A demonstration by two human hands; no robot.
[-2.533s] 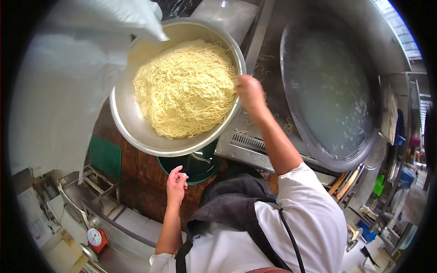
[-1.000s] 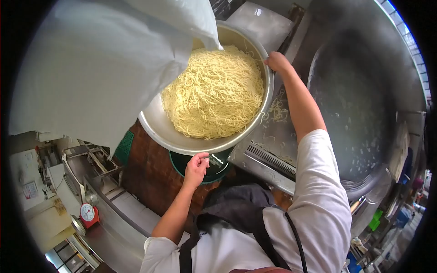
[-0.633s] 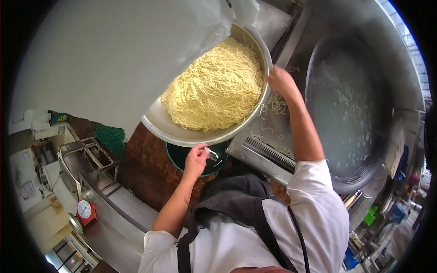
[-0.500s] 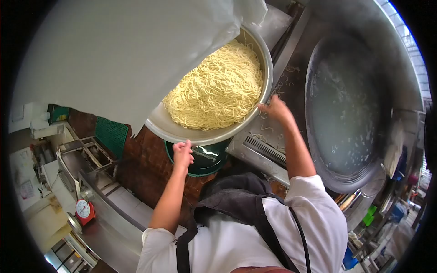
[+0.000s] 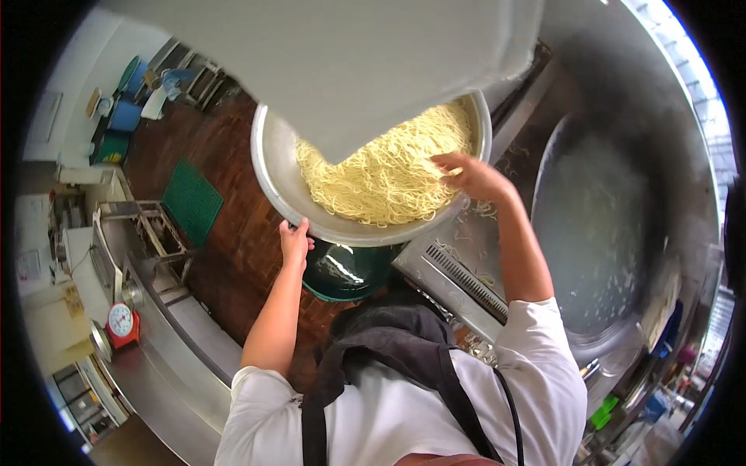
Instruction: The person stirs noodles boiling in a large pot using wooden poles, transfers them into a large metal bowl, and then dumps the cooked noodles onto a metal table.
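Note:
A large metal basin (image 5: 268, 175) holds a heap of pale yellow noodles (image 5: 392, 182). My left hand (image 5: 295, 242) grips its near left rim, thumb on top and fingers curled beneath. Over the right side of the noodles reaches my right hand (image 5: 472, 177), fingers stretched out and holding nothing. A pale grey sheet (image 5: 350, 62) hangs across the top of the view and hides the far part of the basin. Below the near rim shows a dark green tub (image 5: 350, 272) with a little pale matter inside.
A big vat of cloudy, steaming liquid (image 5: 590, 233) is at my right, beside a metal counter (image 5: 443, 272) strewn with noodle scraps. On the left are a steel bench (image 5: 179, 388), a red dial scale (image 5: 122, 326) and a green floor mat (image 5: 193, 202).
My right hand has left the basin's right rim and moved in over the noodles. The grey sheet has shifted, baring the basin's left side. My left hand stays on the rim.

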